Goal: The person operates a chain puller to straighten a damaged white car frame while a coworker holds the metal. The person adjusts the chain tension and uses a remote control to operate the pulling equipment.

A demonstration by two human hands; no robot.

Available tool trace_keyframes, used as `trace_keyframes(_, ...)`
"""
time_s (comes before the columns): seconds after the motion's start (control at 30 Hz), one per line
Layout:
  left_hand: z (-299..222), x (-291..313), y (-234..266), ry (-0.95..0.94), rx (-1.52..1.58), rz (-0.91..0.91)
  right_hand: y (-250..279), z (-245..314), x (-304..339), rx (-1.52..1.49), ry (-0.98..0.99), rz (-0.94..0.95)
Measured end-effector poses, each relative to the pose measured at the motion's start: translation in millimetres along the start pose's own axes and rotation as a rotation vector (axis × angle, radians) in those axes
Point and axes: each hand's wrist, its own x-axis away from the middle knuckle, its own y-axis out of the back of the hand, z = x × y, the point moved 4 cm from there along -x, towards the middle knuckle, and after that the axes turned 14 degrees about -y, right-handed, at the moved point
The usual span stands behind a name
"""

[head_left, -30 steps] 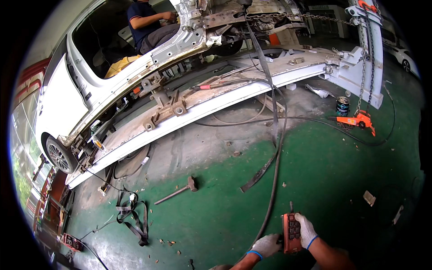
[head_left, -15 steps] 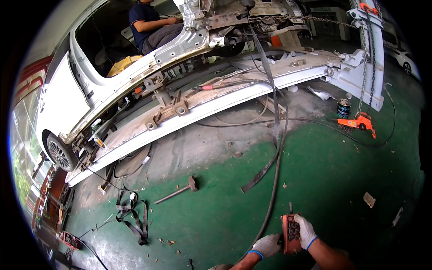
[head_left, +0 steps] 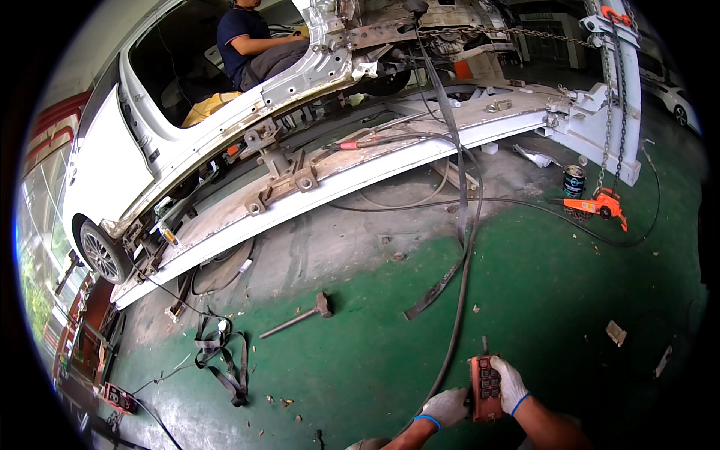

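Note:
A reddish-orange handheld remote control (head_left: 486, 397) with dark buttons and a short antenna is held low in the picture, in front of me. My right hand (head_left: 511, 386), in a white glove with a blue cuff, is closed around its right side, with the thumb over the upper face by the buttons. Gloved the same way, my left hand (head_left: 445, 409) grips the lower left side; some of its fingers are hidden. Beyond the remote, a thick dark cable (head_left: 457, 322) runs down the green floor, passing just left of it.
A stripped white car body (head_left: 112, 157) stands over a white-edged frame platform (head_left: 360, 180); a person (head_left: 244, 41) sits inside. A sledgehammer (head_left: 300, 315), black straps (head_left: 236, 375) and an orange chain hoist (head_left: 600, 206) lie on the floor. A taut chain (head_left: 517, 31) reaches the white post.
Both hands keep the same hold on the remote control. The seated person's forearm has shifted slightly to the right. The surroundings appear moved only a few pixels.

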Motion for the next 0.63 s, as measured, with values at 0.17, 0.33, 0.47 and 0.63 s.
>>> trace_keyframes(0.17, 5, 0, -3, 0.003, -0.018, -0.012, -8, 0, 7, -0.015, -0.014, 0.029)
trace_keyframes(0.33, 4, 0, -3, -0.008, -0.009, -0.025, -5, -1, 2, -0.006, -0.009, 0.008)
trace_keyframes(0.47, 6, -1, -3, -0.001, -0.001, -0.008, -1, -2, -5, 0.004, 0.006, -0.006)
trace_keyframes(0.63, 8, -2, -5, 0.004, -0.004, -0.006, -5, -1, -3, -0.014, 0.013, -0.004)
